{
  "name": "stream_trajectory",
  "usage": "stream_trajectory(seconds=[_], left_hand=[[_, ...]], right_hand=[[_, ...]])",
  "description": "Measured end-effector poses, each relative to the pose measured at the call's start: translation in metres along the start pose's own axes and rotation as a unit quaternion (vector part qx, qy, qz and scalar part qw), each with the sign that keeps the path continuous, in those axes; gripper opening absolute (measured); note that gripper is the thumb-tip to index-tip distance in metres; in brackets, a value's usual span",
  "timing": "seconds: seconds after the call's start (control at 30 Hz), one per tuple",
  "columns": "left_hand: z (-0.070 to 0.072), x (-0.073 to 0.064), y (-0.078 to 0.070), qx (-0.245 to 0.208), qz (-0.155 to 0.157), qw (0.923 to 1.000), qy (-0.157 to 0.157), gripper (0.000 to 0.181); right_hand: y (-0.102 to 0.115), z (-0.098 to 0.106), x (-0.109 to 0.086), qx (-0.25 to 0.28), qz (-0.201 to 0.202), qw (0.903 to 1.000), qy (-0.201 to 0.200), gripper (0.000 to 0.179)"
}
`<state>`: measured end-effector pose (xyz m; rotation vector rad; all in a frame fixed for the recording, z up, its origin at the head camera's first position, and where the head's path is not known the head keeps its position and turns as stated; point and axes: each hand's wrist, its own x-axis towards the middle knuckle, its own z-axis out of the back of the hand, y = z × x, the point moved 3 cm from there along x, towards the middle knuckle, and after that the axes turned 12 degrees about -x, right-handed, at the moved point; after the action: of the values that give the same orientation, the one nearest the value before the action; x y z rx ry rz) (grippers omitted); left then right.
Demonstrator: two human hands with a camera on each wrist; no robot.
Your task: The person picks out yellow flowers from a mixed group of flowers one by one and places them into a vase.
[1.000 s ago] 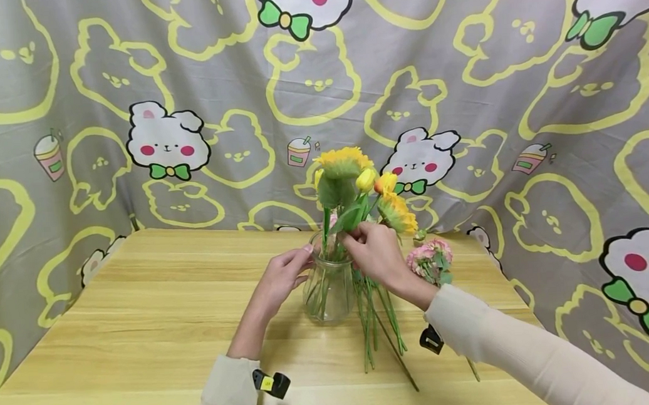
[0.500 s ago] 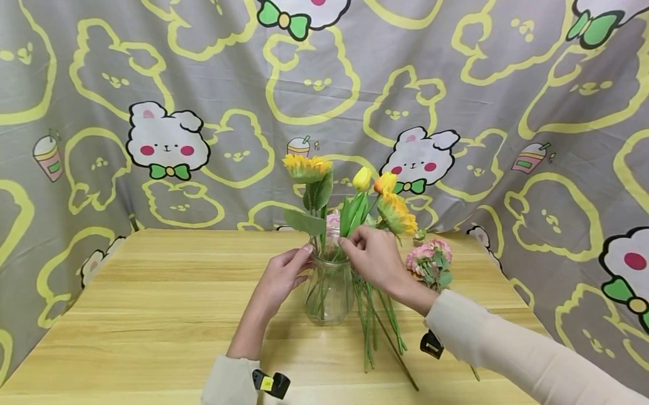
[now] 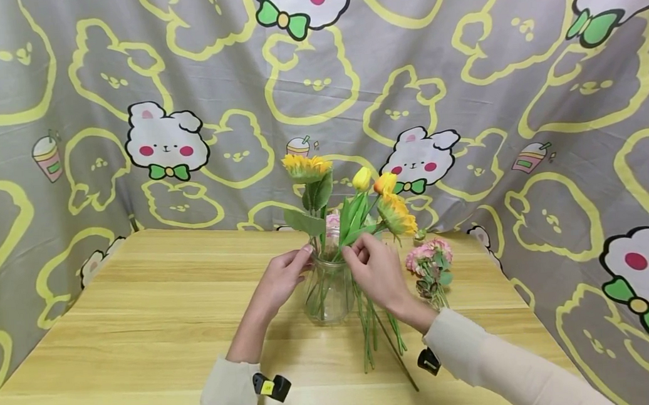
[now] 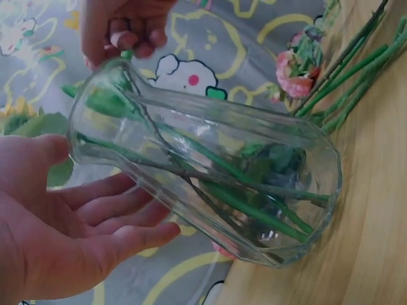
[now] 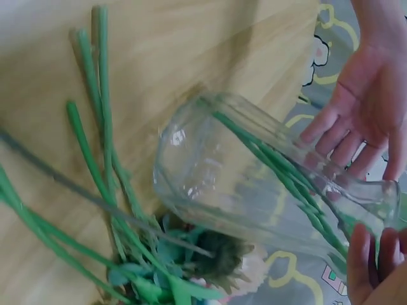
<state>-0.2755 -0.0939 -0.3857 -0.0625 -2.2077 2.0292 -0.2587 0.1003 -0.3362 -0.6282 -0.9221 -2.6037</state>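
Observation:
A clear glass vase [image 3: 328,293] stands on the table with several green stems inside it. A yellow sunflower [image 3: 306,167] rises from it, leaning left, with broad leaves below. My left hand [image 3: 282,279] is at the vase's left side, thumb at the rim and other fingers stretched out along the glass [image 4: 210,171]. At the right of the rim, my right hand [image 3: 379,273] has curled fingers, thumb and forefinger pinching a green stem [image 4: 127,56]. Yellow tulips [image 3: 362,178] show just above this hand.
Right of the vase lie loose flowers: another sunflower [image 3: 396,214], pink flowers [image 3: 429,259] and long stems [image 3: 398,354] pointing toward me. The wooden table [image 3: 158,327] ends at a patterned curtain [image 3: 229,134] behind and at the sides.
The sunflower in the vase has swung left, away from my right hand and the tulips. My right hand has shifted slightly at the rim; my left hand stays at the vase.

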Motion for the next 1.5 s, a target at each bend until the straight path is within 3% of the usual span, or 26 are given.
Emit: stream_trajectory(seconds=[0.13,0.3,0.5,0.77,0.93,1.3,1.5], left_hand=[[-0.001,-0.002,-0.003,0.036,-0.004,0.9992,-0.016,0.056],[-0.002,-0.006,-0.009,0.084,-0.017,0.9956,-0.036,0.047],[-0.006,-0.010,-0.015,0.113,-0.020,0.9930,-0.030,0.047],[-0.007,-0.010,-0.017,0.117,-0.024,0.9925,-0.028,0.048],[-0.006,-0.006,-0.016,0.122,-0.039,0.9911,-0.036,0.047],[-0.009,-0.001,-0.011,0.111,-0.045,0.9923,-0.032,0.046],[-0.005,0.006,-0.006,0.100,-0.046,0.9931,-0.041,0.048]], right_hand=[[-0.004,-0.004,-0.007,0.022,-0.017,0.9995,-0.017,0.016],[-0.011,-0.010,-0.012,0.041,-0.066,0.9969,-0.013,0.015],[-0.021,-0.020,-0.018,0.055,-0.128,0.9899,0.023,0.034],[-0.026,-0.033,-0.023,0.045,-0.129,0.9903,0.025,0.056],[-0.031,-0.039,-0.024,0.075,-0.144,0.9863,0.031,0.067],[-0.040,-0.041,-0.022,0.073,-0.132,0.9883,0.022,0.065],[-0.042,-0.044,-0.013,0.086,-0.121,0.9879,0.046,0.063]])
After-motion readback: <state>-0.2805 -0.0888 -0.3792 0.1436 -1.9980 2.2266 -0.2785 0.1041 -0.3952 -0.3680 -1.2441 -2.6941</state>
